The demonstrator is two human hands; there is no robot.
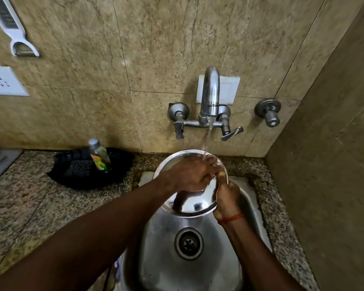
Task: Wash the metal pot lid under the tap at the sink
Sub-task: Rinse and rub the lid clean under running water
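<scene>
A round shiny metal pot lid is held tilted above the steel sink, under the wall tap. Water runs from the spout onto the lid's upper edge. My right hand grips the lid's right rim, thumb on the inner face. My left hand lies across the lid's face in the stream, fingers curled against the metal near the top right. The lid's middle is hidden under that hand.
A dish soap bottle stands in a black tray with a scrubber on the granite counter left of the sink. A stone wall closes the right side. The drain is uncovered.
</scene>
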